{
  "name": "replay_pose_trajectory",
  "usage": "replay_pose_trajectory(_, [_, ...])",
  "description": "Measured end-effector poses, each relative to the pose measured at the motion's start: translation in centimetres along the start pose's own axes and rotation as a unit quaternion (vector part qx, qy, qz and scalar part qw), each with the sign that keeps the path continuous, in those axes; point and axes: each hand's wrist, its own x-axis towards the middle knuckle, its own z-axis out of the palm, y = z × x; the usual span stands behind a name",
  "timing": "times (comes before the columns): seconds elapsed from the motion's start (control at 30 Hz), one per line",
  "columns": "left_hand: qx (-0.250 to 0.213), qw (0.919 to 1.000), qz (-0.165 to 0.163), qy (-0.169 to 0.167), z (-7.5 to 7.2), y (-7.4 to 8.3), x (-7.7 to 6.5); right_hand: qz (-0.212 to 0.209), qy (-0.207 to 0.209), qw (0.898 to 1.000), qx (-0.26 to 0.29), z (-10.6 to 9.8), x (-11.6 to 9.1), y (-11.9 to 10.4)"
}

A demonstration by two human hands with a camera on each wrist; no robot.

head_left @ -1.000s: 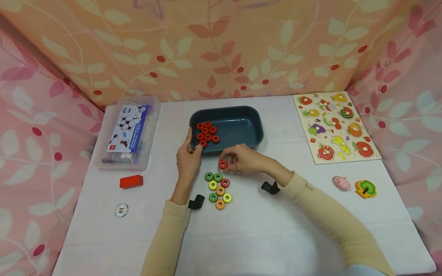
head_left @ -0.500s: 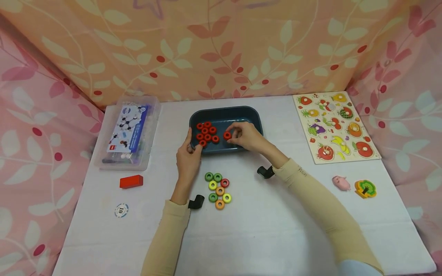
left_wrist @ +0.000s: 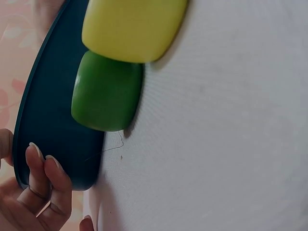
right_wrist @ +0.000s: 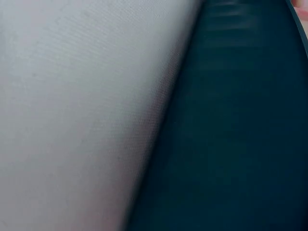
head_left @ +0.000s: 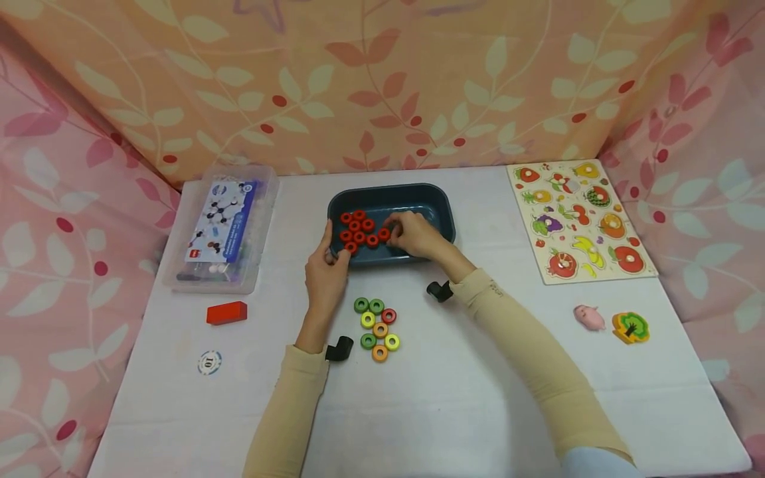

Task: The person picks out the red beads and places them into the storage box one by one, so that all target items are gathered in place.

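Observation:
My left hand [head_left: 325, 271] grips the near left corner of a dark teal tray [head_left: 442, 199], thumb over the rim. In the left wrist view, its fingers [left_wrist: 57, 187] lie against the tray's side. Several red rings [head_left: 359, 237] are grouped in the left part of the tray. Inside the tray, my right hand [head_left: 421, 237] pinches one more red ring [head_left: 384, 234] at the right end of that group. In front of the tray, a cluster of green, yellow, orange and red rings lies on the cloth, including a green ring [head_left: 368, 341] and a yellow ring [head_left: 391, 342].
At left are a clear plastic case [head_left: 218, 229], a red block [head_left: 227, 313] and a poker chip [head_left: 209, 362]. To the right lie a fruit puzzle board [head_left: 582, 222], a pink pig [head_left: 590, 317] and a tree piece [head_left: 631, 327]. Patterned curtains surround the white-covered table.
My right hand has carried the red ring from in front of the tray into it, then leftward to the other red rings. The left hand has stayed at the tray's corner.

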Motion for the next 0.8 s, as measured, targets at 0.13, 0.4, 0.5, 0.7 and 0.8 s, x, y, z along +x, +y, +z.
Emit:
replay_pose_trajectory(0.13, [-0.003,1.0,-0.004,0.0,-0.1,0.1,0.1,-0.017,0.004,1.0,0.019,0.1,0.2,-0.1])
replay_pose_trajectory(0.4, [-0.011,0.9999,-0.006,-0.004,-0.2,0.2,0.0,-0.021,-0.007,1.0,-0.013,-0.1,0.1,-0.1])
replay_pose_trajectory(0.5, [-0.008,1.0,-0.004,-0.003,-0.1,0.2,0.1,-0.028,-0.003,1.0,-0.014,-0.2,0.0,-0.1])
replay_pose_trajectory(0.7, [-0.001,1.0,-0.001,-0.005,0.0,0.1,0.0,-0.043,0.027,0.998,0.023,-0.2,-0.4,-0.1])
replay_pose_trajectory(0.8, [-0.002,1.0,-0.001,-0.007,0.0,0.0,0.0,-0.055,0.043,0.996,0.052,-0.5,-0.8,-0.3])
